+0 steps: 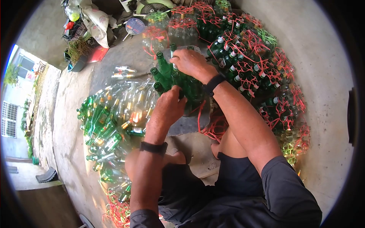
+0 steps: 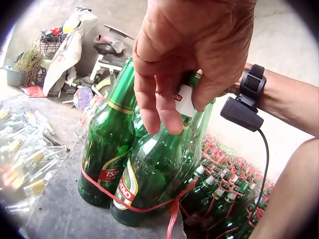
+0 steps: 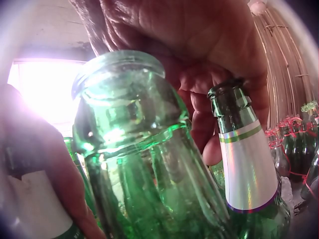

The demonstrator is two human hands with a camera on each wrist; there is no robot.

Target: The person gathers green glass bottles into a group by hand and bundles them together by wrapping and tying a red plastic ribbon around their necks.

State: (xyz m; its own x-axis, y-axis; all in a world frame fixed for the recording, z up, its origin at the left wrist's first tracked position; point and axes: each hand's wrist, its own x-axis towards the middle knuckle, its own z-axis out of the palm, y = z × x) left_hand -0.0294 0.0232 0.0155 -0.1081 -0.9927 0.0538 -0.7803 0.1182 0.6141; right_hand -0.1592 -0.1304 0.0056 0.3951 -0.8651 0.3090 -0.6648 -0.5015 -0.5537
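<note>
A cluster of green beer bottles (image 1: 164,68) stands upright on a dark slab (image 1: 186,127). Red plastic twine (image 2: 144,209) runs round their lower bodies, with loose ends hanging at one side. At the near side of the cluster, my left hand (image 1: 167,108) grips a bottle by its neck, fingers pointing down. Across from it, my right hand (image 1: 192,64) has its fingers around the neck of a far bottle (image 3: 249,169) with a pale neck label. Another bottle (image 3: 134,124) rises close before the right palm. The palms hide several necks.
Loose clear and green bottles (image 1: 108,127) lie heaped on the left. Many twine-bound bundles of bottles (image 1: 243,60) stand to the right and behind. A tangle of red twine (image 1: 216,127) lies by the slab's right edge. Farther back are a potted plant (image 1: 78,55) and a round fan (image 1: 152,7).
</note>
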